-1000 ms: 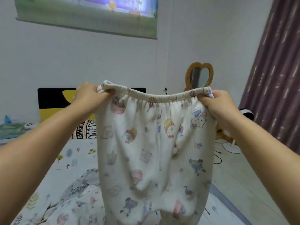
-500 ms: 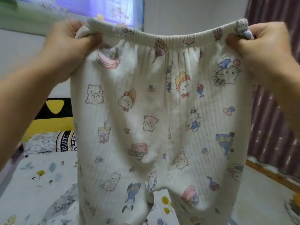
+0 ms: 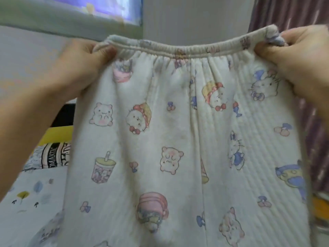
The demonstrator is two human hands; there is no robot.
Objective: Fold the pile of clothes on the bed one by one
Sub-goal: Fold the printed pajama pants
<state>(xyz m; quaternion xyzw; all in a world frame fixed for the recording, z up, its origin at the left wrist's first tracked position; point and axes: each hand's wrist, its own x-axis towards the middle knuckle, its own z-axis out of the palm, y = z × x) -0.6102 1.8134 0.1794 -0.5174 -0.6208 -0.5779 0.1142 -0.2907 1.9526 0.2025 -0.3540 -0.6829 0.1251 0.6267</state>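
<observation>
I hold the cream ribbed cotton trousers printed with cartoon animals (image 3: 178, 139) up in front of me, above the pale leaf-print bedsheet (image 3: 30, 196) at seven o'clock, so their long axis hangs straight down toward six o'clock from the gathered elastic waistband (image 3: 187, 50). My left hand (image 3: 80, 68) pinches the nine o'clock waistband corner and my right hand (image 3: 299, 65) the three o'clock corner, level and equally near, so I judge folding means bringing these corners together.

- White quilted children's pants (image 3: 178, 139), printed with cartoon cats, bears and drinks, hang upright in the air above the bed (image 3: 26, 202).
- Elastic waistband (image 3: 187, 50) is stretched wide and sags slightly mid-span.
</observation>
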